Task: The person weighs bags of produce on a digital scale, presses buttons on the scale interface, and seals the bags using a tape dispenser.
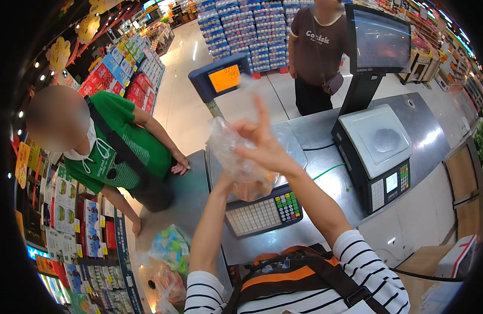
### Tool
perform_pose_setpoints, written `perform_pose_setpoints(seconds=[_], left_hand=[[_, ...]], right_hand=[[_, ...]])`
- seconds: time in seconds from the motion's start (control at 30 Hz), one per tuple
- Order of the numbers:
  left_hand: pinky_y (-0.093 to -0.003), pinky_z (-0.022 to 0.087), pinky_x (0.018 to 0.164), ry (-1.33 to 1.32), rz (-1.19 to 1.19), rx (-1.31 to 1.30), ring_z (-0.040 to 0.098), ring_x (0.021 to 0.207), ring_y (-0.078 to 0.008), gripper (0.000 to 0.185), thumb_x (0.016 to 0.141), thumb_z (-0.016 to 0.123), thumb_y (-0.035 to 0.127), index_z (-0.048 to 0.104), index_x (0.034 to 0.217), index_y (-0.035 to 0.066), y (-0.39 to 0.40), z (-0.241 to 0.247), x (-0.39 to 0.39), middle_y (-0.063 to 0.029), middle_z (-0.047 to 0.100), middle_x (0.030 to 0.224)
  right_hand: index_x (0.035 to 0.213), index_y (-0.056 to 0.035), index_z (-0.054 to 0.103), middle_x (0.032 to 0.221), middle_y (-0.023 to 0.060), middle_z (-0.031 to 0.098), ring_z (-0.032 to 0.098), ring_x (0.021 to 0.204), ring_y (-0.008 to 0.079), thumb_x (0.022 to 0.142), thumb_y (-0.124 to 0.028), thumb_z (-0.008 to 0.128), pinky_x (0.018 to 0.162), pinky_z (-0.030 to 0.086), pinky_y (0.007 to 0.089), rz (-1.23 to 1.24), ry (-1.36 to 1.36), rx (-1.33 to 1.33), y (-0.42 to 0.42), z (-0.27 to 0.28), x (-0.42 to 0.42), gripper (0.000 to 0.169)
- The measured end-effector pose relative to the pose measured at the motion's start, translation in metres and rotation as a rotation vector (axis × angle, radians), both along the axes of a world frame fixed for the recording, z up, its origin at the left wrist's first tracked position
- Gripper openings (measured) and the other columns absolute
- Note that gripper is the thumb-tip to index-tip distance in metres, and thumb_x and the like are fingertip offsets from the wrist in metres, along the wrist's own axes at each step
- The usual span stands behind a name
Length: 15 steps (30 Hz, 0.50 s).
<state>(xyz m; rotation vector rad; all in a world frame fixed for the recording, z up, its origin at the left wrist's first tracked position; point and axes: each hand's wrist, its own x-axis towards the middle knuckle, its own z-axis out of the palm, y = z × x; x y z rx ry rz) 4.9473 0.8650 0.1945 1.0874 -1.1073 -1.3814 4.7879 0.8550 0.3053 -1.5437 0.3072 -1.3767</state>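
Note:
A clear plastic bag with orange-brown contents hangs over the key panel of a weighing scale. My left hand is mostly hidden behind the bag, so its grip does not show. At the bag's upper part is my right hand, blurred, with its index finger pointing up and thumb against the plastic; whether it pinches the film is unclear. Behind the bag lies the scale's metal platform. The scale's orange-lit display stands on a pole beyond.
Filled plastic bags lie at the counter's left. A person in green leans a hand there; another person stands across the metal counter. A second scale with a monitor stands to the right, cables between.

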Motion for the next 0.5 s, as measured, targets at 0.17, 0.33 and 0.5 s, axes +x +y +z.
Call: perform_pose_setpoints(seconds=[0.17,0.33,0.5], left_hand=[[-0.0373,0.050,0.090,0.332,-0.043,0.226,0.060,0.103,-0.0224,0.049,0.100,0.035,0.040,0.058,0.115,-0.001,0.008,0.019,0.012,-0.0126,0.061,0.113],[-0.0403,0.053,0.084,0.526,0.024,0.297,0.061,0.097,-0.0252,0.058,0.098,0.034,0.047,0.057,0.116,-0.002,0.006,-0.013,0.046,-0.0124,0.059,0.114],[-0.0408,0.051,0.086,0.575,0.092,0.318,0.058,0.102,-0.0254,0.061,0.096,0.037,0.051,0.057,0.117,-0.003,-0.003,-0.020,0.061,-0.0129,0.057,0.116]], right_hand=[[0.146,-0.0218,0.018,0.121,0.0138,0.056,0.053,0.118,0.0310,0.086,-0.014,0.065,0.101,0.041,0.0422,0.086,-0.400,0.339,0.032,-0.007,-0.080,0.076],[0.095,-0.0074,0.063,0.110,0.0028,0.059,0.057,0.096,0.0131,0.088,-0.011,0.062,0.088,0.045,0.0279,0.142,0.019,0.656,0.065,-0.100,-0.071,0.008],[0.101,-0.0080,0.065,0.095,-0.0031,0.063,0.052,0.085,0.0054,0.089,-0.019,0.063,0.077,0.039,0.0229,0.030,0.017,1.032,0.071,-0.141,-0.034,0.017]])
